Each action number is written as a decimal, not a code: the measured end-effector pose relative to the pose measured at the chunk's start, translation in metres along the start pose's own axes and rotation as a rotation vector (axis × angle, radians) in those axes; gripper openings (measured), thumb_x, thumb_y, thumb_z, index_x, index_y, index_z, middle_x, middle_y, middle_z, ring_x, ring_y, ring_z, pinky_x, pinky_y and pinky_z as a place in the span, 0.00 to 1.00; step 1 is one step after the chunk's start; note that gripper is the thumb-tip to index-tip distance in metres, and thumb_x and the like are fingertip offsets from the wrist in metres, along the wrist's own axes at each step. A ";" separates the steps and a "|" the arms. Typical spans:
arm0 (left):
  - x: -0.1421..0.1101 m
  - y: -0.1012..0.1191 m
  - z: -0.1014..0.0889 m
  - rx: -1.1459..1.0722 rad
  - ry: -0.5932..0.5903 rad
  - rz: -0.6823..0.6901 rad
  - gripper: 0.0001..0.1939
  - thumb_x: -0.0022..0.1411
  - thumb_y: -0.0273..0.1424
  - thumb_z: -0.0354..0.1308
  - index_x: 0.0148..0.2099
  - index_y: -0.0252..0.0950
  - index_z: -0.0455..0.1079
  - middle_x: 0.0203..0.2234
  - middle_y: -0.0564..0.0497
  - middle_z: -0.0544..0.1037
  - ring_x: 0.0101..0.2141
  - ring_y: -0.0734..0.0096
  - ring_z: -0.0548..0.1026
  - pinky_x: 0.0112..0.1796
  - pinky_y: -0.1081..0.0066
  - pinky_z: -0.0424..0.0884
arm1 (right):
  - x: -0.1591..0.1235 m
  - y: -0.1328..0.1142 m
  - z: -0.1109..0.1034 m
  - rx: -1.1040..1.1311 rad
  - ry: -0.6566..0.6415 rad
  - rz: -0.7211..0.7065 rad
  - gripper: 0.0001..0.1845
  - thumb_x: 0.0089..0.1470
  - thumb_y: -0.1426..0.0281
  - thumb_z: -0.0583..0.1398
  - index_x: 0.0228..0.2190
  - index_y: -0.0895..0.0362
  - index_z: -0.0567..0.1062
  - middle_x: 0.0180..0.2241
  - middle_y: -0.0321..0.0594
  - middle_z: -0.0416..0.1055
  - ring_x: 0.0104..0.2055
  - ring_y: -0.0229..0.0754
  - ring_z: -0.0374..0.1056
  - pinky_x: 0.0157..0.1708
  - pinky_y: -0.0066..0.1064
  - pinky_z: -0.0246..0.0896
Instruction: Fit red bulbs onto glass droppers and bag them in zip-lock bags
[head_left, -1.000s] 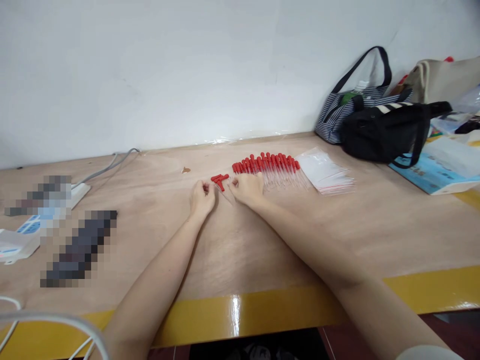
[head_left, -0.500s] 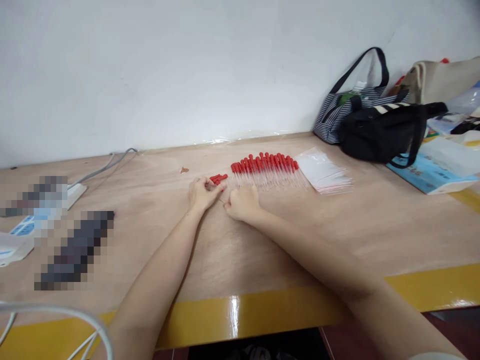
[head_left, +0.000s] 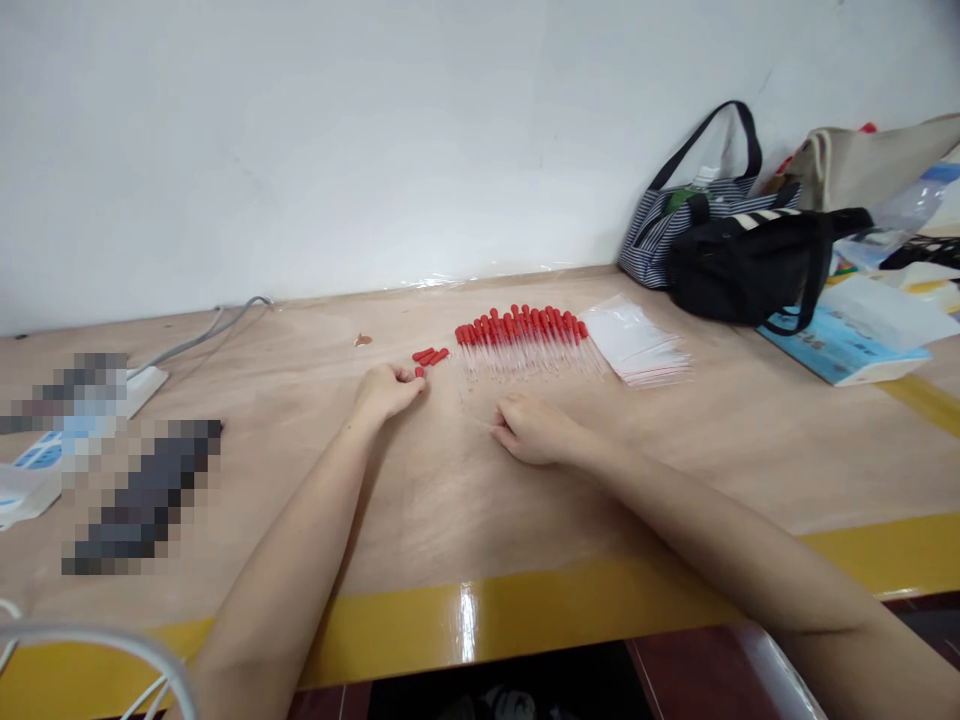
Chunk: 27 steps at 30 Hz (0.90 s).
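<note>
My left hand (head_left: 386, 388) rests on the table with its fingers curled, pinching a small red rubber cap at its fingertips. A few loose red caps (head_left: 430, 355) lie just beyond it. My right hand (head_left: 531, 430) lies nearer to me, fingers pinched on a thin clear glass tube that pokes out to the left and is hard to see. Behind both hands a row of red-capped glass droppers (head_left: 525, 335) lies side by side. A stack of clear zip bags (head_left: 636, 345) sits to the right of the row.
The wooden table (head_left: 465, 500) has a glossy yellow front edge. Blurred dark and white items and a grey cable (head_left: 217, 330) lie at the left. Striped and black bags (head_left: 739, 250) and a blue booklet (head_left: 840, 350) crowd the back right. White cables (head_left: 90, 640) curve at the lower left.
My right hand has pulled back from the row of droppers toward me and to the right. My left hand has stayed by the loose red caps.
</note>
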<state>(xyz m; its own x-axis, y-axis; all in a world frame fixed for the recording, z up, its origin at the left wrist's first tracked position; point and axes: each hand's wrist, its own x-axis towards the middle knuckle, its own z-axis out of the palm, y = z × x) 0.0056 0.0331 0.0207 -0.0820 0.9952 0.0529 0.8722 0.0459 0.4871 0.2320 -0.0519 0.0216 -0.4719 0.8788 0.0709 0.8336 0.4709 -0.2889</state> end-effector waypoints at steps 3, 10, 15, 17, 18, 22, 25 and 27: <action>-0.001 -0.002 -0.009 0.032 -0.090 0.003 0.13 0.43 0.41 0.59 0.17 0.37 0.67 0.11 0.53 0.67 0.16 0.69 0.66 0.19 0.71 0.59 | -0.001 0.002 -0.002 -0.054 0.024 0.018 0.08 0.53 0.70 0.51 0.30 0.60 0.68 0.34 0.49 0.70 0.35 0.45 0.65 0.33 0.33 0.56; -0.009 -0.005 -0.023 0.161 -0.031 0.532 0.15 0.47 0.28 0.55 0.40 0.39 0.71 0.37 0.46 0.72 0.40 0.57 0.70 0.42 0.60 0.66 | 0.003 0.028 0.009 0.053 0.259 0.035 0.07 0.55 0.71 0.49 0.33 0.60 0.66 0.33 0.46 0.68 0.35 0.43 0.63 0.35 0.33 0.55; -0.007 -0.011 -0.026 0.059 -0.324 0.823 0.19 0.49 0.24 0.52 0.44 0.44 0.70 0.45 0.48 0.67 0.47 0.62 0.66 0.49 0.62 0.62 | 0.009 0.040 0.022 0.310 0.404 -0.020 0.10 0.56 0.71 0.48 0.37 0.58 0.66 0.35 0.43 0.68 0.37 0.40 0.64 0.38 0.33 0.58; -0.003 -0.012 -0.023 0.040 -0.338 0.809 0.13 0.51 0.27 0.54 0.41 0.43 0.71 0.43 0.48 0.68 0.45 0.63 0.67 0.49 0.63 0.63 | 0.010 0.040 0.024 0.342 0.472 -0.030 0.13 0.56 0.72 0.47 0.42 0.58 0.65 0.37 0.45 0.68 0.40 0.41 0.64 0.40 0.34 0.58; -0.002 -0.012 -0.022 0.037 -0.323 0.806 0.10 0.52 0.29 0.54 0.39 0.42 0.70 0.42 0.48 0.69 0.44 0.63 0.68 0.48 0.63 0.63 | 0.010 0.039 0.024 0.342 0.497 -0.042 0.15 0.56 0.72 0.47 0.44 0.58 0.65 0.38 0.45 0.68 0.41 0.42 0.64 0.41 0.35 0.58; -0.002 -0.014 -0.008 -0.003 -0.194 0.836 0.07 0.58 0.34 0.50 0.33 0.39 0.68 0.40 0.47 0.71 0.44 0.65 0.68 0.47 0.64 0.63 | 0.008 0.035 0.024 0.297 0.489 -0.107 0.15 0.57 0.72 0.46 0.41 0.57 0.69 0.38 0.45 0.67 0.41 0.42 0.64 0.41 0.35 0.59; -0.007 -0.018 0.004 -0.073 -0.110 0.840 0.09 0.61 0.35 0.48 0.32 0.38 0.66 0.36 0.47 0.73 0.40 0.67 0.70 0.44 0.65 0.65 | 0.007 0.034 0.025 0.269 0.477 -0.135 0.13 0.56 0.73 0.47 0.39 0.58 0.69 0.37 0.45 0.66 0.40 0.41 0.63 0.41 0.34 0.58; -0.011 -0.021 0.012 -0.172 -0.030 0.782 0.08 0.61 0.35 0.48 0.34 0.37 0.65 0.33 0.48 0.73 0.36 0.69 0.71 0.41 0.66 0.67 | 0.007 0.033 0.025 0.276 0.492 -0.136 0.12 0.57 0.72 0.47 0.38 0.58 0.69 0.37 0.44 0.66 0.39 0.41 0.63 0.41 0.33 0.58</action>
<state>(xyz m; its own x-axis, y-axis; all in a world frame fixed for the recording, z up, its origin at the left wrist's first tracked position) -0.0060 0.0218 -0.0002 0.5373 0.7358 0.4122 0.5846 -0.6772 0.4467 0.2485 -0.0325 -0.0116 -0.3256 0.7754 0.5411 0.6375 0.6027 -0.4799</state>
